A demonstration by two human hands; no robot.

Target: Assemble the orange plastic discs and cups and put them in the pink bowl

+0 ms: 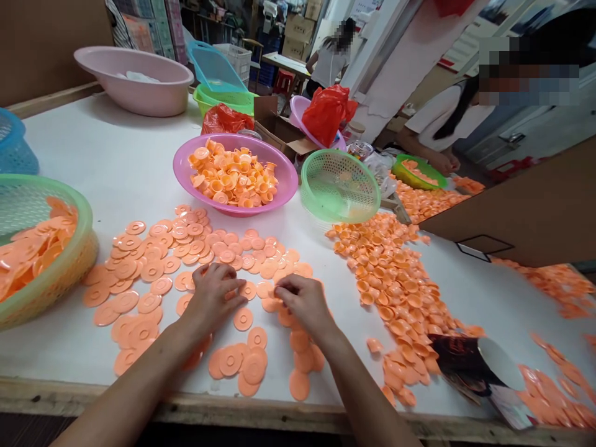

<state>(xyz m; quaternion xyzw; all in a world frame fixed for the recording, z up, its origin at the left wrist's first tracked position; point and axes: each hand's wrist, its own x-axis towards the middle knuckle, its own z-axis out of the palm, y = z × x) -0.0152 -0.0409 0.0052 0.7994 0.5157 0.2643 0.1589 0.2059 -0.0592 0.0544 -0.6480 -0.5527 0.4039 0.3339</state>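
Note:
Many flat, round orange plastic discs [153, 270] with a raised ring in the middle are spread over the white tabletop. My left hand [215, 292] is among them, its fingers apart and slightly bent, close to a single disc [249, 290]. To its right, my right hand [305, 301] has its thumb and fingertips drawn together at the edge of the discs. Whatever is between those fingertips, if anything, is too small to make out. A small cluster of discs [231, 359] lies between my forearms.
Orange cup-shaped pieces fill a pink basin [179, 164] behind the discs; more form a long pile [395, 292] at right. A green basket [342, 214] stands beside the basin, another basket [86, 248] at left. A dark packet [459, 360] lies front right. A co-worker [433, 127] is at back right.

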